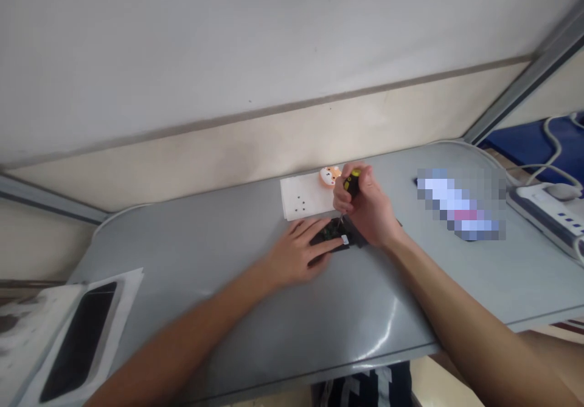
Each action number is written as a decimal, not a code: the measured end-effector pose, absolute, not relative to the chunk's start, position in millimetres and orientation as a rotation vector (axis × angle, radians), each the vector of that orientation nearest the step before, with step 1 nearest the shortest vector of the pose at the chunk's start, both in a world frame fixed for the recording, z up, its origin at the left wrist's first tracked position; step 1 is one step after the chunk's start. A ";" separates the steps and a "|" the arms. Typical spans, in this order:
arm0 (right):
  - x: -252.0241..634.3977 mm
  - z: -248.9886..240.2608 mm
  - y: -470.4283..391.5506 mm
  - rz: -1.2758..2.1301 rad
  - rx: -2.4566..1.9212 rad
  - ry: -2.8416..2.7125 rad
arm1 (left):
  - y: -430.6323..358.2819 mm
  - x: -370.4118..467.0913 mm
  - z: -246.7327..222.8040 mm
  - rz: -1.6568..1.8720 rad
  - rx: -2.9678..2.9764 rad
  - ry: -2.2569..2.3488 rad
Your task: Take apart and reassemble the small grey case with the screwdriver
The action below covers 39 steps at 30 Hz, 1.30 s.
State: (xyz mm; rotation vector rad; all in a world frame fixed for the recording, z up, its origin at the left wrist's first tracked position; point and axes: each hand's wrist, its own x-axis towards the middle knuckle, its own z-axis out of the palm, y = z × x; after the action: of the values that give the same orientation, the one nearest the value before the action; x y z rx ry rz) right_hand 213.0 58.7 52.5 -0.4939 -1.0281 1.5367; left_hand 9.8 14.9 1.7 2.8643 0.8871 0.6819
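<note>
My right hand (365,206) is closed round a black and yellow screwdriver (353,183), held nearly upright. Its thin shaft points down at a dark electronic device (335,230) lying on the grey table (219,212). Across the left part of that device lies my left hand (301,252), its fingers spread and pressing on it. A small white label (345,240) shows near the left fingertips. Behind the device, several tiny dark screws (298,203) rest on a white paper (292,195).
An orange and white animal-faced object (329,176) sits on the paper's back edge. A pixelated, phone-like object (458,206) lies to the right, with a power strip (547,212) beyond. At the left, a black-screened phone (79,340) lies on white sheets. A wall (255,139) stands behind the table.
</note>
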 end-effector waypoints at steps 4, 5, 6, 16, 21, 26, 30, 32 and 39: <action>210.2 51.8 56.8 1.526 -0.504 -1.050 | 14.8 10.1 1.7 0.694 2.880 0.885; 209.9 51.5 56.5 1.534 -0.510 -1.057 | 14.8 10.2 1.9 0.695 2.884 0.885; 209.9 51.2 56.2 1.540 -0.516 -1.066 | 14.9 10.3 2.1 0.691 2.886 0.887; 209.4 53.3 53.7 1.511 -0.516 -1.080 | 14.4 10.1 3.0 0.645 2.885 0.909; 210.4 53.0 53.9 1.531 -0.479 -1.080 | 13.7 10.0 3.1 0.603 2.857 0.947; 209.7 52.6 54.4 1.499 -0.497 -1.077 | 14.6 10.2 4.1 0.598 2.751 0.964; 207.9 53.3 52.7 1.499 -0.515 -1.066 | 15.7 10.4 2.8 0.664 2.686 0.957; 207.8 53.4 52.0 1.525 -0.540 -1.074 | 15.8 10.7 2.2 0.677 2.670 0.963; 209.3 52.4 52.4 1.507 -0.537 -1.077 | 14.6 11.4 1.6 0.660 2.671 0.995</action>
State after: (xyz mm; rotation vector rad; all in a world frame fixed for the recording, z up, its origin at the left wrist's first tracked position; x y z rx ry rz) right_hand 209.3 52.4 52.4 -0.5365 -1.0766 1.5065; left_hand 11.4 14.6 1.6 2.6710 0.9949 0.6602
